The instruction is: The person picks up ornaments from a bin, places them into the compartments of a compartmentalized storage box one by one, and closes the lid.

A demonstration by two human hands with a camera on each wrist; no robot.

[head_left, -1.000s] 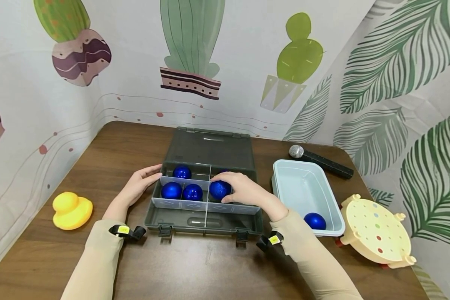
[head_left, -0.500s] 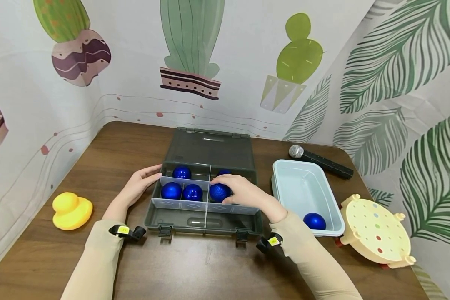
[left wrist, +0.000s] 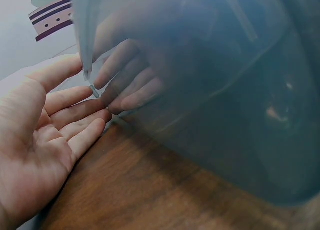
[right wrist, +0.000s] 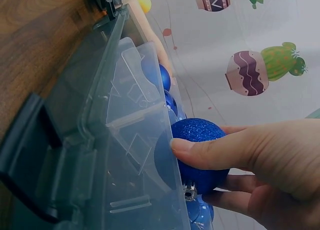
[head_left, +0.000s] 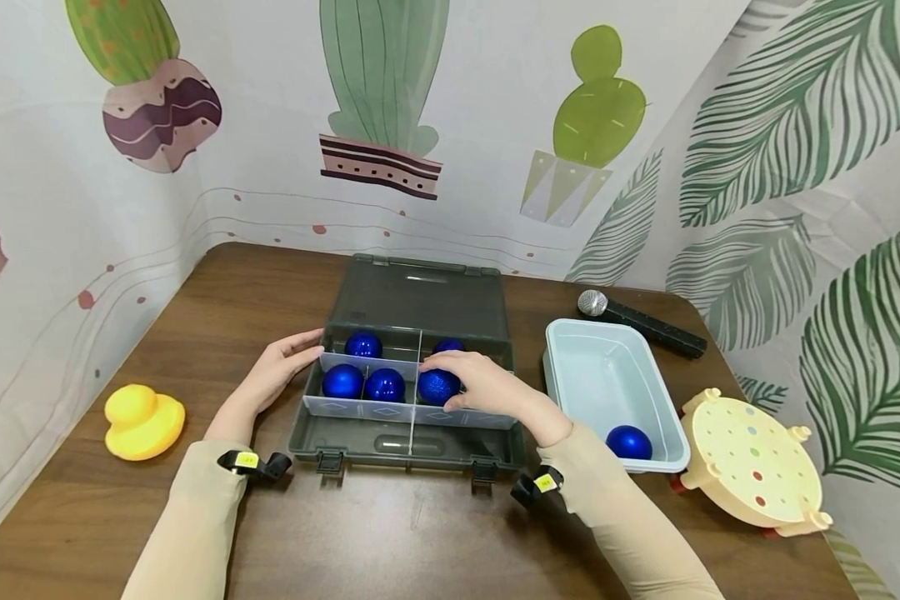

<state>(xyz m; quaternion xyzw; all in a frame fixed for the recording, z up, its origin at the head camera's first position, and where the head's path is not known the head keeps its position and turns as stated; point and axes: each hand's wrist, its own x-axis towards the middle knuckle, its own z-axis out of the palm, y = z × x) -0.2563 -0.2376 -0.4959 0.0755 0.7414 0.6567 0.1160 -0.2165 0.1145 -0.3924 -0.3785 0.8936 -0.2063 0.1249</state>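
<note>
My right hand [head_left: 487,385] grips a glittery blue bauble [head_left: 438,387] in the right middle compartment of a grey clear plastic organizer box [head_left: 450,450]. In the right wrist view, thumb and fingers pinch that bauble, and its metal cap shows. My left hand [head_left: 273,371] touches the box's left side with extended fingers. Two blue baubles share the left middle row, a matte one [head_left: 342,382] and a shiny one [head_left: 385,385]. Behind them lies another shiny bauble [head_left: 363,344]. A further blue bauble [head_left: 448,344] shows partly at the back right, behind my right hand.
To the right stands a pale blue plastic bin [head_left: 607,375] with one blue bauble [head_left: 629,442] in it. A microphone [head_left: 641,323] lies behind the bin. A cream round toy drum-like stand [head_left: 753,458] is at far right, and a yellow rubber duck [head_left: 144,422] at left.
My right hand and the glittery bauble have shifted slightly left and lower. More of the back right bauble now shows. My left hand has stayed in place.
</note>
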